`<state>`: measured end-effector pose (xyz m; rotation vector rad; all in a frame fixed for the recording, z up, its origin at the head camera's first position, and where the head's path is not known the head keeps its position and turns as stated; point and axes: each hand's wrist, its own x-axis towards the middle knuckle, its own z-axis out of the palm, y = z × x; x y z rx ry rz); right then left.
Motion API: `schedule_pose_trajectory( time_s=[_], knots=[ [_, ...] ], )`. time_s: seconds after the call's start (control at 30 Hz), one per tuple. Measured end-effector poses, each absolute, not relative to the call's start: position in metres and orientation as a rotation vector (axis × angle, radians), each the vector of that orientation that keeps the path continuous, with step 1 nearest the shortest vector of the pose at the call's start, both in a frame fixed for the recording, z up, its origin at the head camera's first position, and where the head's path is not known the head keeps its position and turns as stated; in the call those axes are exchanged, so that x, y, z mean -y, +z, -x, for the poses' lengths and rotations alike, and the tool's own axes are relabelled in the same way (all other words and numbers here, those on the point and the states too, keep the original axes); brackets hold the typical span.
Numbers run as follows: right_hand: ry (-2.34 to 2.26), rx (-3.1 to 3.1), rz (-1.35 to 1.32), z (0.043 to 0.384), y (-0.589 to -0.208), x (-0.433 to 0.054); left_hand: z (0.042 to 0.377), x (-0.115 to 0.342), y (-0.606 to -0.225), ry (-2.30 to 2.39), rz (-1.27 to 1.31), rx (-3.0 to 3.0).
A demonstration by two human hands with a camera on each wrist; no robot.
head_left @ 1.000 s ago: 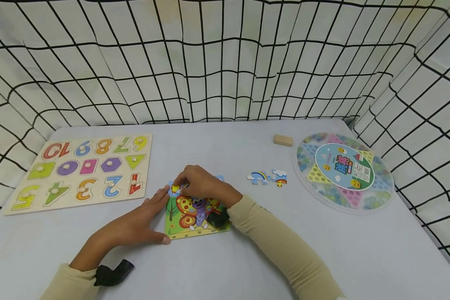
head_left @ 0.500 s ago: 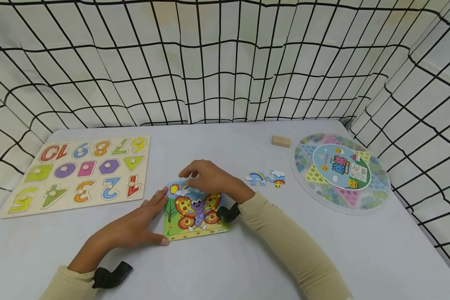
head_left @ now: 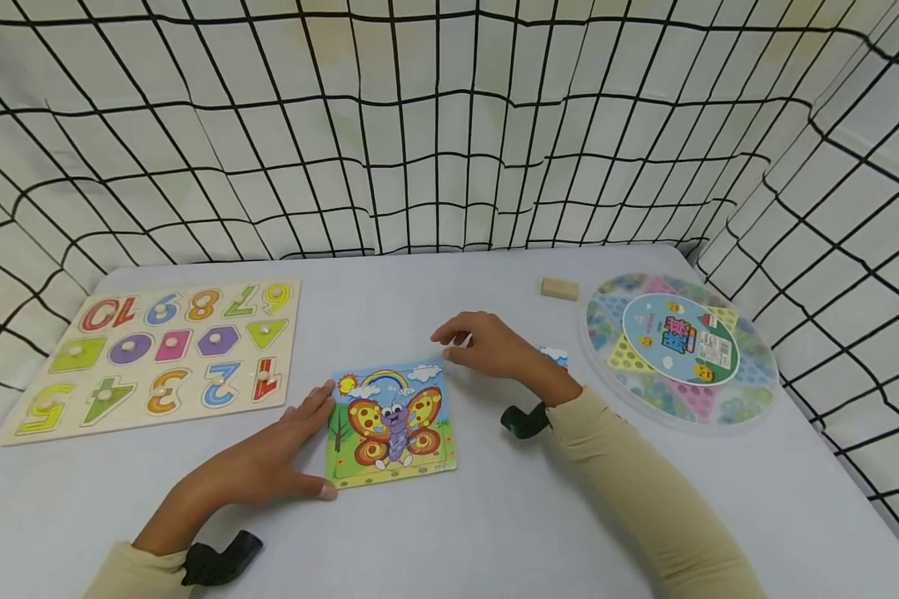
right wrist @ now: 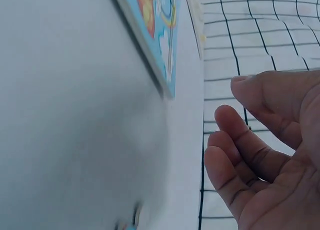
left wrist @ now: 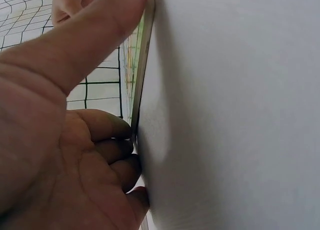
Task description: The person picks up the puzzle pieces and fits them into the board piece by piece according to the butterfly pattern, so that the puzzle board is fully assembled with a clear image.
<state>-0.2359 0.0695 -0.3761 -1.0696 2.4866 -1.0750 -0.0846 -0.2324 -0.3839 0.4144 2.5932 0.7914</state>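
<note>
A square butterfly jigsaw puzzle (head_left: 395,433) lies in its tray on the table. My left hand (head_left: 270,457) rests along the puzzle's left side, fingertips at the upper left edge and thumb at the lower left corner. In the left wrist view, the thumb (left wrist: 90,37) and fingers touch the board's thin edge. My right hand (head_left: 494,345) hovers right of the puzzle's upper right corner, fingers loosely bent and holding nothing. Loose puzzle pieces (head_left: 554,357) lie partly hidden behind the right hand and wrist; a bit of one piece (right wrist: 131,227) shows in the right wrist view.
At left lies a wooden number-and-shape peg board (head_left: 195,345). A round game box (head_left: 719,399) with a blue label sits at right. Near the back stands a small wooden block (head_left: 559,289). Black netting (head_left: 449,158) over white cloth encloses the table's back and sides.
My right hand has left the puzzle's top edge, letting go there, and moved right toward the loose pieces. The rainbow picture at the top is now uncovered. My left hand stays in place.
</note>
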Motion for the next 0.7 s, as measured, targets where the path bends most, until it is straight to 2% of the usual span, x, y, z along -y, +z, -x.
schedule_pose_trajectory(
  time_s=[0.7],
  knots=[
    [-0.947, -2.61, 0.858, 0.241, -0.389, -0.148, 0.086, 0.232, -0.385, 0.778, -0.429, -2.589]
  ],
)
